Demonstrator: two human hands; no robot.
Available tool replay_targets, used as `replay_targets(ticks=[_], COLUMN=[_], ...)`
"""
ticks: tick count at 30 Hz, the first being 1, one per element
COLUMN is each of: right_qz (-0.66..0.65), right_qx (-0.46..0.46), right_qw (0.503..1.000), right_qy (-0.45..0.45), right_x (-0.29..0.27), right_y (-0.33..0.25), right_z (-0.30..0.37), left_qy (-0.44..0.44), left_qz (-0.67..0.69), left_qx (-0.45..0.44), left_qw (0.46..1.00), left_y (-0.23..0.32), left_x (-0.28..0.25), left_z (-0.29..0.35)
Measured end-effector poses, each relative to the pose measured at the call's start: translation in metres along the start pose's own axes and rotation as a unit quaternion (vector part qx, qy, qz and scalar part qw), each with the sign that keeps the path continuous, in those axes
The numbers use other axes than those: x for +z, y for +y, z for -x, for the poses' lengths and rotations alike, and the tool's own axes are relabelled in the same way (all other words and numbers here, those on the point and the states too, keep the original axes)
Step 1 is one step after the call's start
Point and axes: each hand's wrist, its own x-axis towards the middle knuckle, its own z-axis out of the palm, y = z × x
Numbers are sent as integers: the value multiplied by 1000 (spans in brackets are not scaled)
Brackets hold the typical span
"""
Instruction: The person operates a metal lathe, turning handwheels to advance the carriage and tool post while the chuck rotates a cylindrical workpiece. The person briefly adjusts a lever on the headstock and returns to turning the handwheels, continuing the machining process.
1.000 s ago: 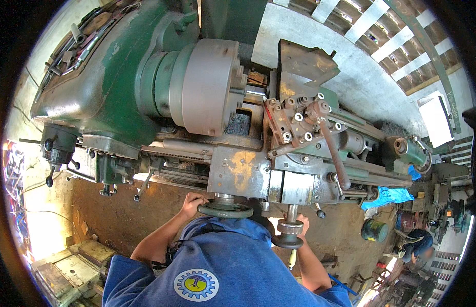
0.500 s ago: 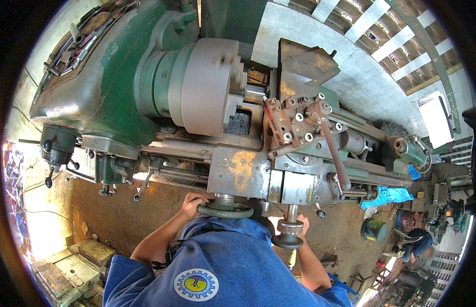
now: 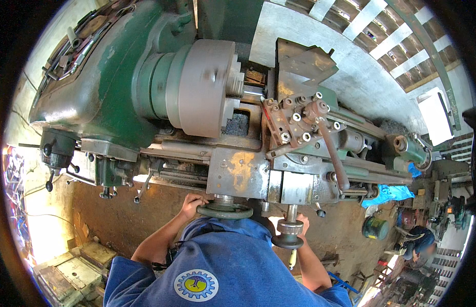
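A green metal lathe stands in front of me, its big grey chuck (image 3: 206,89) gripping a short shiny round bar (image 3: 253,91). Right beside the bar is the tool post (image 3: 294,118), with several clamp bolts and a long lever. My left hand (image 3: 193,205) is closed around the left rim of the carriage handwheel (image 3: 225,211). Curled at the right side of the smaller cross-slide handwheel (image 3: 287,235), my right hand (image 3: 303,223) has its fingers partly hidden by the wheel and collar. A pale crank handle (image 3: 292,260) hangs from that wheel.
Loose tools (image 3: 74,53) lie on the headstock. Control levers (image 3: 48,166) stick out below it. The tailstock (image 3: 404,147) sits at the bed's right end. A blue plastic sheet (image 3: 389,195) and a green bucket (image 3: 375,228) are at right, with another person (image 3: 418,240) crouching beyond.
Dark marks on the chuck and its jaws sit differently, so the chuck has turned. Both my hands keep their places on the handwheels. The view has shifted very slightly.
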Motion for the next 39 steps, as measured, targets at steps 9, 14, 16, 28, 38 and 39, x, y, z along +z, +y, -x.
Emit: replay_targets(ticks=[9,14,16,28,38,39], right_qz=[-13,5,0,-30,-12,-21], right_qx=[-3,-11,-19,-11,-21,-15], right_qw=[1000,1000,1000,999,1000,1000], right_qy=[2,-16,0,7,5,3], right_x=[11,9,8,21,2,1], right_y=[9,9,8,14,4,3], right_z=[-2,-1,-1,-6,1,1], left_qy=[5,17,17,19,17,16], left_qz=[-2,22,21,40,12,-2], left_qx=[-8,-16,-15,-12,-2,-4], left_qw=[1000,999,1000,999,1000,1000], left_y=[0,-1,-1,4,-5,-5], left_x=[0,0,0,2,0,0], left_z=[0,0,0,0,-2,-2])
